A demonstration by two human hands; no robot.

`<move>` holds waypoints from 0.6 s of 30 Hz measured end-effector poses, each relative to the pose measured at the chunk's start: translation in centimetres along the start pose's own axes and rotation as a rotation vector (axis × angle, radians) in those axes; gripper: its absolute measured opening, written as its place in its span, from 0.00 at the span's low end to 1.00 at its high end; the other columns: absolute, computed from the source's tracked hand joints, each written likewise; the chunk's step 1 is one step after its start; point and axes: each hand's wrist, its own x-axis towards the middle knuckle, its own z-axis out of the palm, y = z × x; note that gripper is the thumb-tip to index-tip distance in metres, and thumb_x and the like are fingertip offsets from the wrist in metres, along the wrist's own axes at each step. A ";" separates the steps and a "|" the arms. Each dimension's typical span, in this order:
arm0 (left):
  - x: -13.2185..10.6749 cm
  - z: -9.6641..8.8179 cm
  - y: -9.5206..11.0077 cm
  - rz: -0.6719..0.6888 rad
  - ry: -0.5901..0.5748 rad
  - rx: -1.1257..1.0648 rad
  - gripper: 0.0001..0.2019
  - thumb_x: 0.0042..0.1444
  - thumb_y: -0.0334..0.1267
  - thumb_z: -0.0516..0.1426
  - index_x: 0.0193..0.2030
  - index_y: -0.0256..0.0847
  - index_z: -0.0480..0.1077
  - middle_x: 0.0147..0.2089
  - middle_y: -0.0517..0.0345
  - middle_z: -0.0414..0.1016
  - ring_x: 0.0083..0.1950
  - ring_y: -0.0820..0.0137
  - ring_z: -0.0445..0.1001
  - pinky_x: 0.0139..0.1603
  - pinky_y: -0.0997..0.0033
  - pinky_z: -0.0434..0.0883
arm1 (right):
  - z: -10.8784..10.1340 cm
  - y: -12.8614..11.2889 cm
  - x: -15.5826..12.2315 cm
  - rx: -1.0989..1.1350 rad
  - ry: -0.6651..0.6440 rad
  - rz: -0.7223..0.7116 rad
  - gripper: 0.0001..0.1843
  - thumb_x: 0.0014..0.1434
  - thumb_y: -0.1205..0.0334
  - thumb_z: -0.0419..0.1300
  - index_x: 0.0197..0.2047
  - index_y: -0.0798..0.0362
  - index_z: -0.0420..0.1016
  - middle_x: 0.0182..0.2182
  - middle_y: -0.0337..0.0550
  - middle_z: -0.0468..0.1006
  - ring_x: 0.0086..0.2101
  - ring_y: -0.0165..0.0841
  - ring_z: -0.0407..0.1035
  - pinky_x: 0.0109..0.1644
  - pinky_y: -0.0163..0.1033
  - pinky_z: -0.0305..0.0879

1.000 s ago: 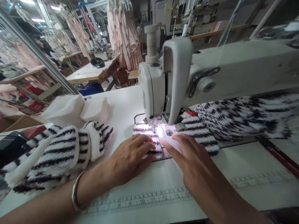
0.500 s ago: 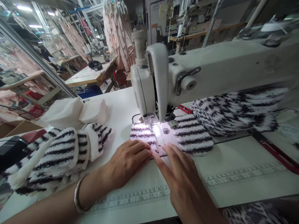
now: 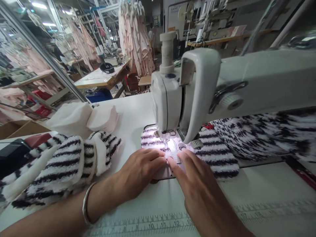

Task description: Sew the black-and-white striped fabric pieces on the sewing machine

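Note:
A fluffy black-and-white striped fabric piece [image 3: 150, 136] lies at the needle area of the white sewing machine [image 3: 165, 98], lit by its lamp. My left hand [image 3: 142, 168] is closed at its near edge, fingers together and thumb hidden. My right hand [image 3: 195, 174] rests beside it, fingers apart, the tips touching down near the metal needle plate [image 3: 175, 158] and close to my left fingertips. Whether the right fingertips also touch the fabric I cannot tell. Another striped piece [image 3: 217, 154] lies to the right, just beyond my right hand.
Striped pieces with white backing [image 3: 63, 158] are heaped on the left. Folded white cloth [image 3: 70, 115] sits behind them. A larger fluffy bundle [image 3: 259, 135] lies under the machine arm, and red-handled snips [image 3: 304, 176] are at the right. A printed ruler scale [image 3: 148, 225] runs along the front.
The view has shifted nearer, so the machine appears larger and further right. Both hands keep nearly the same place by the needle plate, with only slight movement.

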 end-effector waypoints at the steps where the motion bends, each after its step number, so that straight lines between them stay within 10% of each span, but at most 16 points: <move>1: 0.2 0.0 -0.2 0.004 0.019 0.009 0.09 0.65 0.31 0.50 0.49 0.39 0.68 0.50 0.51 0.74 0.47 0.66 0.73 0.49 0.61 0.73 | 0.0 0.1 0.3 0.014 -0.015 0.004 0.27 0.57 0.80 0.42 0.53 0.55 0.72 0.48 0.52 0.70 0.53 0.44 0.61 0.53 0.53 0.63; 10: 1.3 0.1 -2.7 0.087 0.151 0.178 0.09 0.66 0.30 0.47 0.47 0.36 0.65 0.36 0.54 0.73 0.36 0.69 0.71 0.36 0.67 0.72 | -0.7 0.4 2.2 0.053 -0.082 0.001 0.26 0.58 0.79 0.42 0.52 0.56 0.73 0.45 0.53 0.71 0.47 0.43 0.65 0.50 0.53 0.66; 18: 1.7 -1.0 -1.8 -0.101 -0.006 0.318 0.07 0.62 0.28 0.48 0.34 0.38 0.62 0.33 0.54 0.66 0.32 0.67 0.64 0.34 0.66 0.70 | 0.4 -1.0 -1.5 0.043 0.025 0.002 0.27 0.59 0.80 0.41 0.56 0.56 0.68 0.54 0.55 0.66 0.59 0.45 0.55 0.58 0.53 0.57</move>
